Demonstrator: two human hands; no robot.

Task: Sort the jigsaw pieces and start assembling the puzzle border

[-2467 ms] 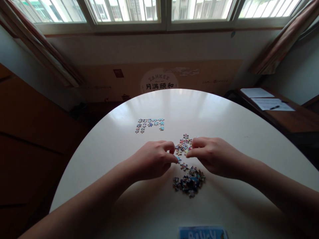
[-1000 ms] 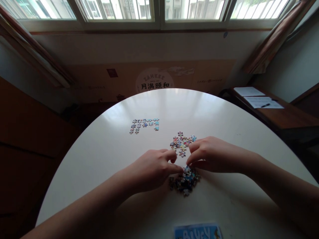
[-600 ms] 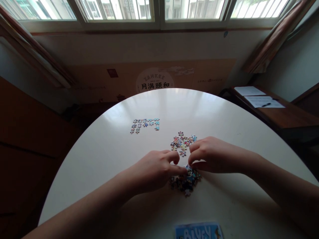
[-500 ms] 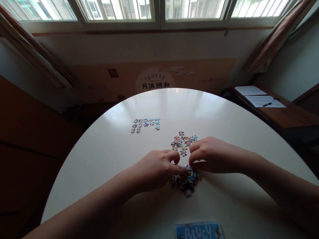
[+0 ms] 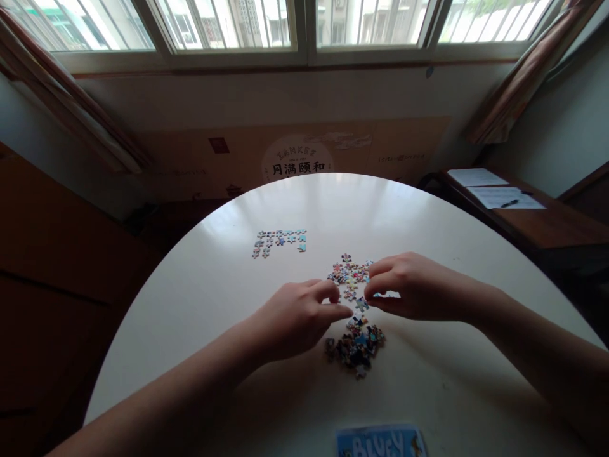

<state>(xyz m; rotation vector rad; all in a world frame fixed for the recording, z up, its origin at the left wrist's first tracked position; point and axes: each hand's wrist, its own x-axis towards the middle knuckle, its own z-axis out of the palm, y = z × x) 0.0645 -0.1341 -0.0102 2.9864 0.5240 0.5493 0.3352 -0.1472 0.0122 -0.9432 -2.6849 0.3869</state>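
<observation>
Between my hands lie two heaps of jigsaw puzzle pieces. The nearer heap (image 5: 359, 348) is darker, with blue bits; the farther heap (image 5: 349, 273) is lighter and multicoloured. My right hand (image 5: 404, 285) pinches a bluish-grey puzzle piece (image 5: 362, 304) at its fingertips, above the gap between the heaps. My left hand (image 5: 304, 317) hovers at the left of that gap, its thumb and forefinger apart with nothing visible between them. Its lowest fingertip is close to a few loose pieces (image 5: 356, 322). Farther left, a partly joined puzzle section (image 5: 280, 241) lies flat.
The round white table (image 5: 190, 304) carries everything. A blue "BLUEY" card or box (image 5: 380, 442) lies at the near edge. Papers (image 5: 507, 197) with a pen rest on a brown side table (image 5: 537, 222) at right. A printed cardboard panel (image 5: 176, 152) stands behind.
Both hands have moved slightly away from the near heap, uncovering more of it. A puzzle piece now shows at my right fingertips. The view has tilted up a little.
</observation>
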